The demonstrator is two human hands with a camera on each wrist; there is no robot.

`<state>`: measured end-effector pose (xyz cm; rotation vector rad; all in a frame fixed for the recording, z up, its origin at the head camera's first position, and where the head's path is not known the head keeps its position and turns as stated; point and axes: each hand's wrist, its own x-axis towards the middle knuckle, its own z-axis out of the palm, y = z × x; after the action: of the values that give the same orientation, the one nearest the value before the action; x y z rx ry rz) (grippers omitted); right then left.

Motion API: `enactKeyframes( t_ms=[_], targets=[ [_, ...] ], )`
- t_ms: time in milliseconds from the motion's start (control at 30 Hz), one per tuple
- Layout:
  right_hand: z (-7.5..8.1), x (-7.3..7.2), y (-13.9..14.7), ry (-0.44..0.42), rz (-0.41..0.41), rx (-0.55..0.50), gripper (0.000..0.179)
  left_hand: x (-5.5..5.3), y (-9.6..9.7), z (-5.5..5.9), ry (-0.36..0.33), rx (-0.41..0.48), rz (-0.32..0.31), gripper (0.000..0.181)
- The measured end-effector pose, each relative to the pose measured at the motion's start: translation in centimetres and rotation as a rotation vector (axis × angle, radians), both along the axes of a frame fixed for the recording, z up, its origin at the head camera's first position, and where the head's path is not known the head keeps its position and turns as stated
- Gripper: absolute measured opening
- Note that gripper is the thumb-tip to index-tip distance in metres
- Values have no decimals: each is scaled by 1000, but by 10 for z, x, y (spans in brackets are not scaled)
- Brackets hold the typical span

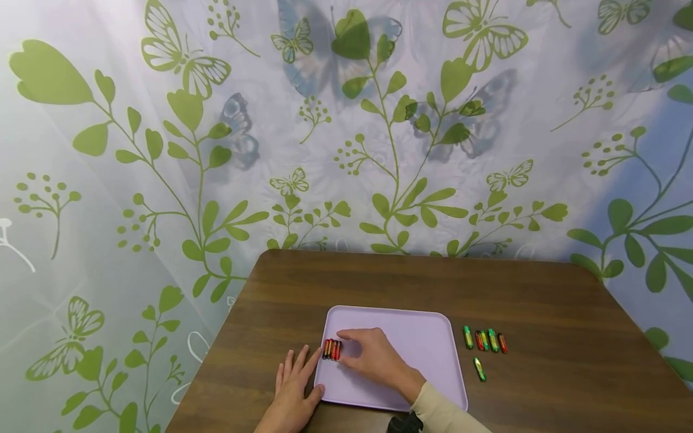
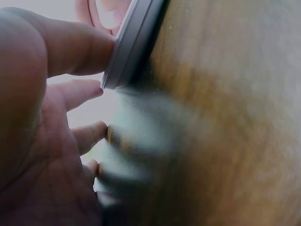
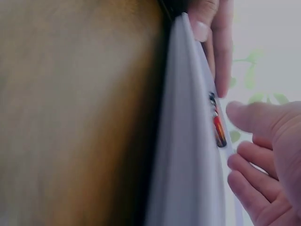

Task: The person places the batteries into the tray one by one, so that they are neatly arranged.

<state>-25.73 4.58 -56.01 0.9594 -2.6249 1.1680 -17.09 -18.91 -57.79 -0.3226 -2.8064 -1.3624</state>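
Several red-and-black batteries (image 1: 332, 349) lie side by side in a row by the left rim of a lilac tray (image 1: 425, 343). My right hand (image 1: 379, 358) is over the tray just right of that row, thumb and forefinger apart with nothing held between them. In the right wrist view, a red battery (image 3: 218, 127) shows near the thumb and fingertips. My left hand (image 1: 292, 388) rests at the tray's left side with its fingers spread. The left wrist view has its thumb (image 2: 80, 49) touching the tray's edge (image 2: 131, 44).
On the brown wooden table (image 1: 557, 337), right of the tray, several green and red batteries (image 1: 492, 340) stand in a loose row. One green battery (image 1: 479, 369) lies nearer the front. A curtain (image 1: 346, 150) with leaves and butterflies hangs behind the table.
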Motion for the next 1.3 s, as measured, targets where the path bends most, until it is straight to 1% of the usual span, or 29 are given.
enactKeyframes(
  t_ms=[67, 133, 200, 267, 367, 433, 633, 767, 933, 1067, 1133, 1200, 1300],
  targets=[
    [2, -1, 7, -47, 17, -38, 47, 1, 1, 7, -13, 6, -4, 71],
    [3, -2, 14, -96, 29, -77, 48, 2, 2, 11, -49, -11, 4, 71],
    [4, -3, 21, -140, 41, -114, 49, 2, 3, 16, -75, -24, -2, 71],
    [5, -3, 27, -179, 49, -140, 50, 2, 3, 18, -91, -37, -4, 71],
    [6, -4, 39, -227, 61, -167, 51, 2, 4, 17, -88, -26, -3, 71],
    [7, -5, 48, -245, 62, -169, 52, 2, 5, 15, -84, -12, -1, 71],
    [11, -5, 82, -248, 65, -152, 53, 1, 4, 7, -47, 17, 6, 72],
    [16, -3, 103, -237, 73, -151, 54, 2, 4, 4, -29, 35, 4, 72],
    [21, 2, 127, -244, 80, -151, 55, 1, 2, 1, -26, 17, 10, 73],
    [21, 5, 143, -228, 88, -144, 54, 2, 3, 8, -57, 15, 3, 73],
    [21, 7, 152, -218, 84, -139, 54, 1, 3, 13, -82, 2, 2, 73],
    [22, 9, 162, -228, 71, -132, 54, 1, 4, 17, -105, -19, -5, 73],
    [22, 14, 177, -225, 60, -113, 54, 1, 5, 21, -126, -37, -10, 73]
  ],
)
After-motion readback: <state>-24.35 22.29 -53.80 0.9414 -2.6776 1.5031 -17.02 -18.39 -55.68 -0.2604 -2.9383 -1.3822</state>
